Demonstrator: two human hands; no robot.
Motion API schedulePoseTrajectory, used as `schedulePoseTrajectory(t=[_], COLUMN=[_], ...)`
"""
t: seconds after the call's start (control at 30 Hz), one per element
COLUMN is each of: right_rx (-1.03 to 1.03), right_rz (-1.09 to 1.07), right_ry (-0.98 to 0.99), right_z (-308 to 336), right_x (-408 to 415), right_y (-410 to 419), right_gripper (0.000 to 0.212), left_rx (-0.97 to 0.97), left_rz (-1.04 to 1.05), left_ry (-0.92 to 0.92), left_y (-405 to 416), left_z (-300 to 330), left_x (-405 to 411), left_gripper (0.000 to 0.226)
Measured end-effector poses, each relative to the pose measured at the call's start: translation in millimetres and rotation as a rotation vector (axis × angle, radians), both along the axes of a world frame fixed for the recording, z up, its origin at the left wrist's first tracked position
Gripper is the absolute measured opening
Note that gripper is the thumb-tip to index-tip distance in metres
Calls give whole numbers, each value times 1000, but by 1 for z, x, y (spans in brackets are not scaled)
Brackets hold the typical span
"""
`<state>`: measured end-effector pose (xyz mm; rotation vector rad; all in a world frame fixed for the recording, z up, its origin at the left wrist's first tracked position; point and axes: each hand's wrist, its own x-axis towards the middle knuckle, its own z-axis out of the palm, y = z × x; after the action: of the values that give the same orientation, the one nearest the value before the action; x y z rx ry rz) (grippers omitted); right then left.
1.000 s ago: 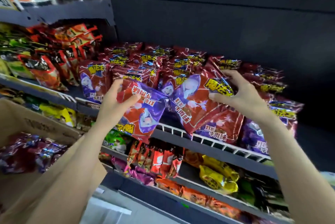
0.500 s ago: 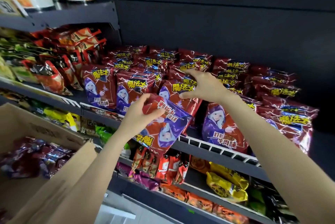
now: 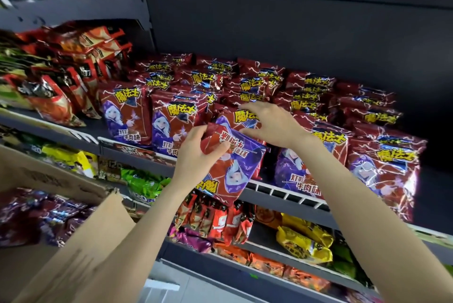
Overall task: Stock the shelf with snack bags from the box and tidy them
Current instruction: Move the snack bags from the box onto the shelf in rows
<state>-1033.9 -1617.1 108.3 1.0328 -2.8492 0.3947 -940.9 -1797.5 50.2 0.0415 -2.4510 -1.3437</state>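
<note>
Red-and-purple snack bag (image 3: 232,163), upside down at frame centre, is gripped by the left hand (image 3: 196,153) while the spread-fingered right hand (image 3: 267,123) touches the shelved bag (image 3: 241,118) behind; next, likely righting and slotting it.

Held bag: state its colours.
Red bag with a purple figure panel and yellow lettering, upside down in the left hand; head view.

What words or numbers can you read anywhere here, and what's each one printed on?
"魔法士": yellow brand name on the red snack bags on the shelf.
"牛肉味": front shelf bag.
Same print, upside down: bag gripped by the left hand.
"120": shelf-edge label, rest blurred.
Cardboard box print and other packs: unreadable.
</note>
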Motion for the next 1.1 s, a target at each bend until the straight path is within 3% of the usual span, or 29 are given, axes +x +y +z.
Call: schedulePoseTrajectory(t=[0.13, 0.27, 0.4, 0.47, 0.77, 0.93, 1.1], right_rx=[-40, -114, -1, 102, 255, 233, 246], right_rz=[-71, -99, -22, -21, -10, -90, 22], right_ry=[118, 256, 170, 236, 378, 554, 581], right_z=[7, 10, -3, -12, -14, -13, -33], right_x=[-7, -9, -3, 3, 7, 11, 22], right_y=[-3, 1, 4, 2, -13, -17, -23], right_gripper=[48, 47, 68, 80, 93, 92, 92], left_rx=[19, -99, -212, -226, -65, -85, -43], left_rz=[22, 40, 31, 22, 4, 51, 71], left_ry=[16, 41, 13, 7, -116, -87, -76], left_y=[9, 15, 4, -3, -26, -38, -49], left_z=[11, 22, 15, 9, -6, -2, -2], left_x=[-14, -24, -7, 4, 17, 20, 26], left_gripper=[43, 37, 48, 52, 81, 63, 46])
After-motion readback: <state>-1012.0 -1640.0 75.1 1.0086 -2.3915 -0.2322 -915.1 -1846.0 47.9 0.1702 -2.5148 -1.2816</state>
